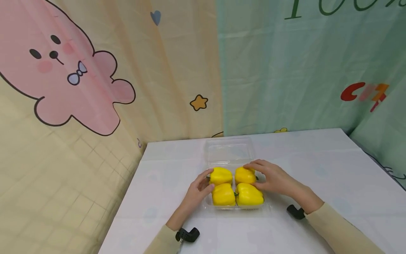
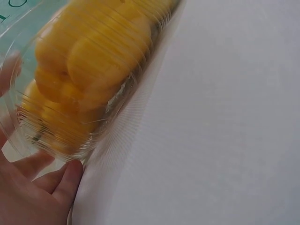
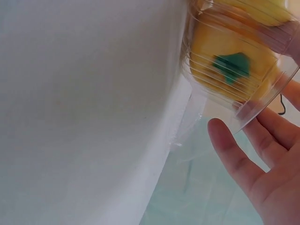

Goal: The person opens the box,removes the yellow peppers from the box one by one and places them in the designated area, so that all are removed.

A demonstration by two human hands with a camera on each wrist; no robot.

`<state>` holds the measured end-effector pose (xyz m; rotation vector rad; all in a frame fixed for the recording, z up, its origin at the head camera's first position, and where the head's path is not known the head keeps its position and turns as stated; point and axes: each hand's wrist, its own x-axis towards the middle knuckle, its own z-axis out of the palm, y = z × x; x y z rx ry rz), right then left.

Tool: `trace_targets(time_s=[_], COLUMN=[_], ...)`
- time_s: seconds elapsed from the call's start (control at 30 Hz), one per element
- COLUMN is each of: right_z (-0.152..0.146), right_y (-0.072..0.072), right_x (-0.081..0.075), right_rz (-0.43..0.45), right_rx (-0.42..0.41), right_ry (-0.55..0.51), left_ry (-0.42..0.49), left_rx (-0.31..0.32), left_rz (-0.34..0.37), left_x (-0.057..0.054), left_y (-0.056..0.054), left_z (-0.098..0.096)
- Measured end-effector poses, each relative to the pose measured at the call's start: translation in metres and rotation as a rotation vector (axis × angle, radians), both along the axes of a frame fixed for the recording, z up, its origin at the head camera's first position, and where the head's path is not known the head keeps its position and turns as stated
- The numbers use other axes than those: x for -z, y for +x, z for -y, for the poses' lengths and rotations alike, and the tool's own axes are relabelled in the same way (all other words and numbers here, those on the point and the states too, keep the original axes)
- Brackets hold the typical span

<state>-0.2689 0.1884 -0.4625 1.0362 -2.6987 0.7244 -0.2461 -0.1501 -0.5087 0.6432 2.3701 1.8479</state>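
Note:
Several yellow bell peppers (image 1: 250, 194) lie in two rows inside a clear plastic clamshell container (image 1: 241, 207). Its lid (image 1: 229, 151) is folded back behind them. At the container's left side is my left hand (image 1: 198, 190), index finger and thumb by the far-left pepper (image 1: 221, 175). In the left wrist view, its lower fingers (image 2: 69, 180) rest near the table outside the ribbed wall. My right hand (image 1: 275, 178) has thumb and forefingers about the far-right pepper (image 1: 244, 175). The right wrist view shows that pepper's green stem (image 3: 232, 66) through the plastic, with one finger (image 3: 227, 140) standing away from the wall.
The container stands on a table covered with a white cloth (image 1: 152, 197). Patterned cream and green curtains (image 1: 171, 70) hang behind and beside the table. Each wrist carries a black camera mount (image 1: 189, 235).

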Motion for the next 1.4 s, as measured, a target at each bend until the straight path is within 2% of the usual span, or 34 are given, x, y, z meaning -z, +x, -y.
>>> trace_targets(time_s=[0.2, 0.37, 0.5, 0.67, 0.87, 1.0, 1.13, 1.2, 1.27, 1.4], right_z=[0.001, 0.002, 0.001, -0.002, -0.002, -0.001, -0.001, -0.001, -0.001, 0.0], right_y=[0.003, 0.003, 0.001, 0.001, 0.001, 0.001, 0.002, 0.002, 0.002, 0.002], right_x=[-0.002, -0.002, 0.0, 0.005, 0.007, 0.008, 0.008, 0.008, 0.008, 0.01], right_rz=[0.026, -0.036, -0.072, -0.058, -0.092, -0.114, -0.133, -0.145, -0.16, -0.189], right_rx=[-0.017, -0.041, -0.038, -0.026, -0.03, -0.027, -0.025, -0.018, -0.007, 0.024], right_ry=[0.04, 0.05, 0.029, -0.01, -0.046, -0.057, -0.058, -0.055, -0.05, -0.047], left_ry=[-0.005, -0.011, -0.006, -0.009, -0.016, -0.014, -0.036, -0.046, -0.049, -0.036], left_rx=[-0.007, -0.016, -0.011, 0.003, -0.012, -0.008, 0.023, 0.036, 0.031, 0.013], left_rz=[0.011, 0.026, 0.005, -0.014, -0.005, 0.024, 0.032, 0.03, 0.028, 0.011], left_x=[0.0, -0.001, 0.0, 0.001, -0.001, -0.008, -0.026, -0.031, -0.027, -0.01], left_y=[0.002, 0.002, 0.001, 0.001, 0.002, 0.005, 0.013, 0.015, 0.014, 0.007], left_z=[-0.001, -0.001, -0.002, -0.002, -0.002, -0.003, -0.003, -0.003, -0.003, -0.003])
